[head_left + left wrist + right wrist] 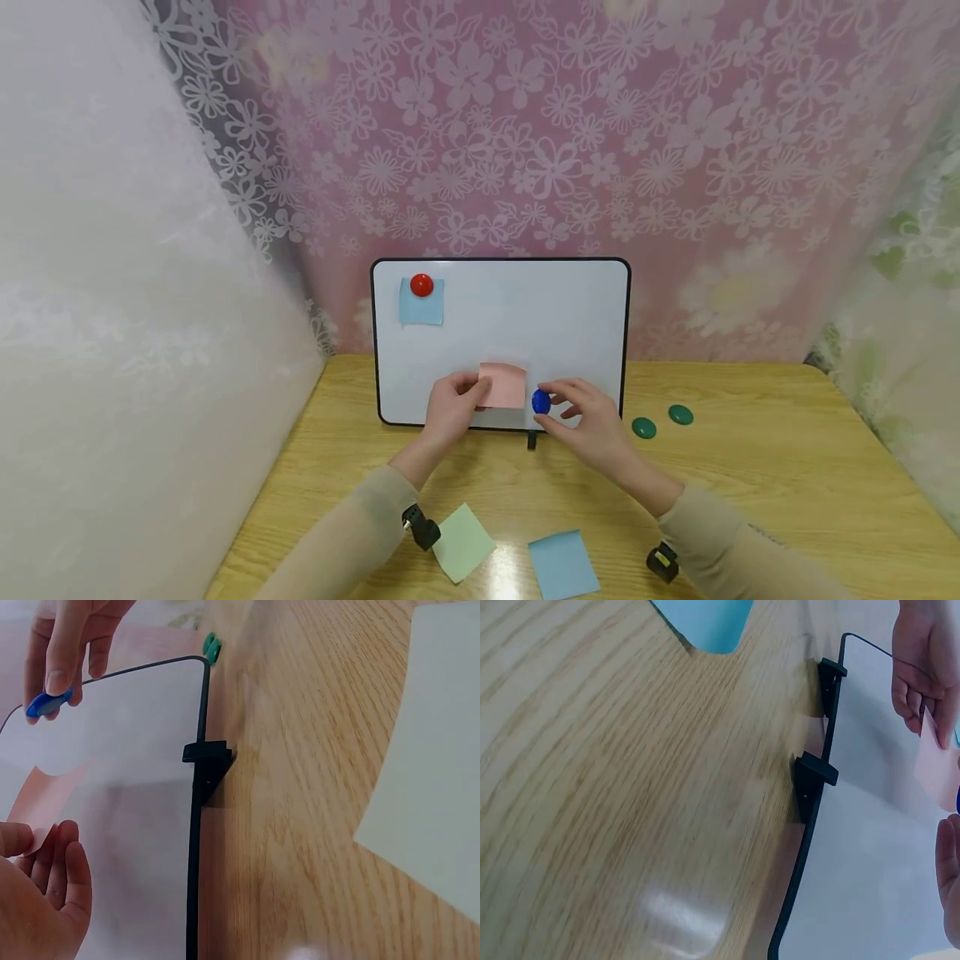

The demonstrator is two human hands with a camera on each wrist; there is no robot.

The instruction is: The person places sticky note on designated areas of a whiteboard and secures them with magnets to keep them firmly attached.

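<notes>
My left hand pinches a pink sticky note by its left edge, in front of the lower middle of a whiteboard. Just right of the note, my right hand grips a round blue magnet between thumb and fingers. In the left wrist view the note bends away from the fingers, and the magnet is apart from it. At the board's upper left, a red magnet sits over the top of a blue sticky note.
Two green magnets lie on the table right of the board. Nearer me on the wooden table are a pale green sticky note and a blue one. Black stand feet hold the board's lower edge. A floral curtain hangs behind.
</notes>
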